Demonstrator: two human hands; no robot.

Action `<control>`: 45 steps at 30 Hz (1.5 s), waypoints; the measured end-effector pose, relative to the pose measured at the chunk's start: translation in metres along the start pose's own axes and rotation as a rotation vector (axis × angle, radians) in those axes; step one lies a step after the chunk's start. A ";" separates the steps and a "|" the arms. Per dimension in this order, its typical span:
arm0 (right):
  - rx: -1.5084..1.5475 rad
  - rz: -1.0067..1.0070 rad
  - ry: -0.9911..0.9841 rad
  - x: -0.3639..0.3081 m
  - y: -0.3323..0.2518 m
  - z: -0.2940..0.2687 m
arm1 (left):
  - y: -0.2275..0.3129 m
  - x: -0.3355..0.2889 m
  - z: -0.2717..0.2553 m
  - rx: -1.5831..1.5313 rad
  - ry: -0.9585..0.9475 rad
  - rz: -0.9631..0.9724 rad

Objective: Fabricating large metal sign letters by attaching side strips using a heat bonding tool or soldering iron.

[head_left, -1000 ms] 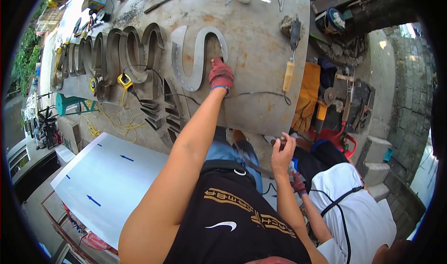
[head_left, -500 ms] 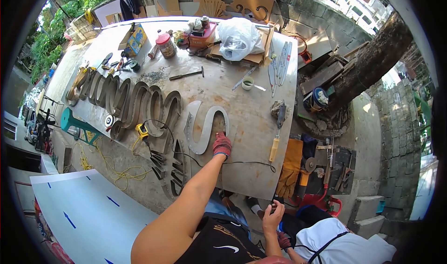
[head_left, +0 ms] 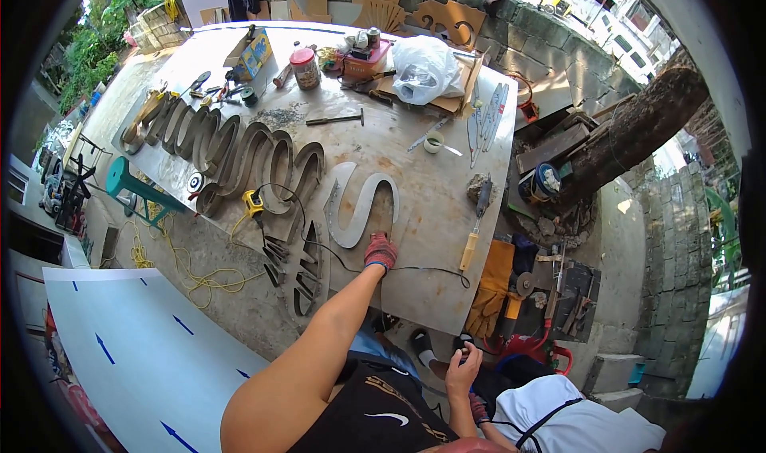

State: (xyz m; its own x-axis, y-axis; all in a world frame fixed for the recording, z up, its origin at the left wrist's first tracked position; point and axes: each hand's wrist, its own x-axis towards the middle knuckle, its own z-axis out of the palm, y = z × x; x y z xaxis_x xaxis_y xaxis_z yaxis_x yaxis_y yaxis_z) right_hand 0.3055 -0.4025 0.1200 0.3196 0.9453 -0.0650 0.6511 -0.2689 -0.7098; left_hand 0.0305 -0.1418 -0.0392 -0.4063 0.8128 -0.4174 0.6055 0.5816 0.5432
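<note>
My left hand [head_left: 381, 251], in a red glove, is low over the metal table with its fingers curled. Just beyond it lies a flat, grey S-shaped metal piece [head_left: 341, 227], one end close to the fingertips. Whatever the glove may hold is hidden. At the lower right, my bare right hand [head_left: 463, 368] has its fingers bent around something small and dark that I cannot make out. Left of the flat piece, several upright curved metal strips [head_left: 275, 166] stand in a row. A yellow corded tool [head_left: 253, 204] rests beside them at the table's near edge.
A person in a white shirt [head_left: 542, 413] is close on the right, with a gloved hand [head_left: 479, 407] near mine. A hammer [head_left: 335, 120], lidded jar [head_left: 304, 69] and white plastic bag [head_left: 423, 70] lie farther back. A black cable [head_left: 423, 269] crosses the near table; a large pale panel [head_left: 136, 349] is lower left.
My left hand has drawn back slightly from the end of the flat S-shaped piece. The whole view has shifted a little. My right hand keeps its bent-finger pose.
</note>
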 end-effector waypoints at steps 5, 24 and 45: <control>-0.031 -0.046 -0.016 -0.007 0.002 0.000 | -0.041 -0.028 -0.001 0.024 -0.156 0.114; -0.105 -0.257 -0.057 -0.100 -0.084 0.022 | -0.209 -0.229 -0.184 0.083 0.050 0.539; -0.020 -0.280 -0.114 -0.141 -0.112 0.036 | -0.292 -0.228 -0.230 -0.154 -0.019 0.360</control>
State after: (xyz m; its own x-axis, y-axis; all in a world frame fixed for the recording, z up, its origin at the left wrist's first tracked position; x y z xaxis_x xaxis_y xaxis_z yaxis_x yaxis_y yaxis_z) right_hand 0.1624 -0.4991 0.1834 0.0472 0.9976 0.0515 0.7170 0.0021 -0.6971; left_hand -0.2110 -0.4898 0.0652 -0.1730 0.9659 -0.1927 0.5968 0.2585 0.7596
